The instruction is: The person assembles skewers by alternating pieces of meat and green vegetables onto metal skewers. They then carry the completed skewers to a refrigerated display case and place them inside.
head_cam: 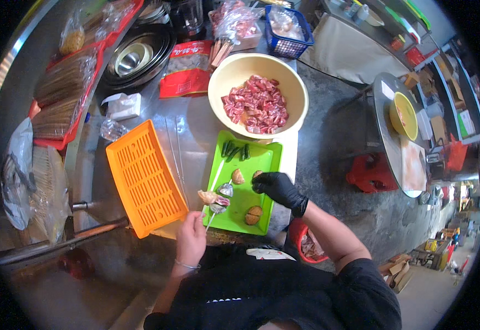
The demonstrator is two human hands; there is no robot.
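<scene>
My bare left hand (193, 233) grips the near end of a flat metal skewer (220, 169) over the left edge of a green plastic tray (273, 206). Threaded on the skewer are a pale fatty piece (207, 197), a red meat chunk (223, 201) and silvery-grey pieces (225, 189). My right hand (279, 189), in a black glove, has its fingertips at a small brown piece (257, 173), partly covering it; whether they pinch it is hidden. A tan scored piece (238, 176), brown rounded pieces (253, 215) and dark green vegetable pieces (233, 152) lie in the tray.
Beyond the tray stands a cream bowl (297, 95) of cut red meat (256, 105). Left are an orange slotted tray (147, 181) and bare metal skewers (176, 152). A red-and-clear bag (186, 68), nested bowls (112, 74) and a blue basket (291, 49) sit farther back.
</scene>
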